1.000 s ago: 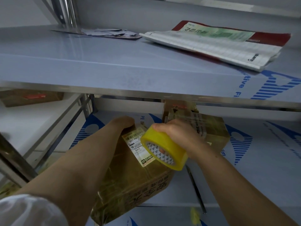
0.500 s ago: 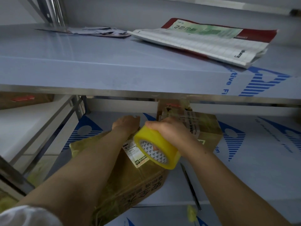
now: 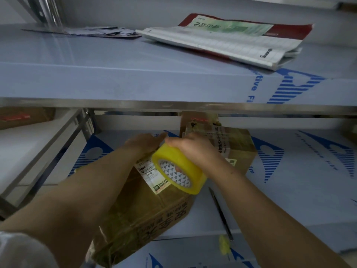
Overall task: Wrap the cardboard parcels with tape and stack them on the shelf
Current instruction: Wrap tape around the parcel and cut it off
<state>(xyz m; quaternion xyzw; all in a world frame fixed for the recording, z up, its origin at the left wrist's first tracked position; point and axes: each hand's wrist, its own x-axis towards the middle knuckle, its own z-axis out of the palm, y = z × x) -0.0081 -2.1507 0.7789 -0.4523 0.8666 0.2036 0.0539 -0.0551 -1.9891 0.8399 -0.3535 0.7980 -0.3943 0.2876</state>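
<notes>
Left hand: the left hand (image 3: pixel 144 143) lies flat, fingers straight, on the far top edge of the near parcel (image 3: pixel 139 215) and presses it down.
Right hand: the right hand (image 3: pixel 190 149) is curled round the yellow tape roll (image 3: pixel 178 169), with one finger poking into the hole. The two hands almost touch.
Where the parcel is: it lies on the lower shelf (image 3: pixel 289 190), under the upper shelf (image 3: pixel 135 80). Its near corner sticks out toward us. The tape roll sits on top of it.
Done: this parcel looks shiny, so I think a lot of tape is on it already. A far parcel (image 3: pixel 231 144) sits just behind the hands. It looks shiny with tape too and seems put away.
Left to do: I think this strip must be finished and cut. Then the parcel must be pushed back and stacked with the other one. I cannot tell if more parcels are waiting.
Parcel label: a white sticker (image 3: pixel 152 176) has small print starting "507". The rest is too small. Its bottom has a green badge.
Parcel side: big Chinese letters, upside down from here.
Far parcel writing: a number that starts "400".
Shelf writing: blue letters "tive Fi" on the upper shelf cover.
Other things: a folded notebook (image 3: pixel 231 41) on the upper shelf and a thin dark stick (image 3: pixel 221 213) right of the parcel.
</notes>
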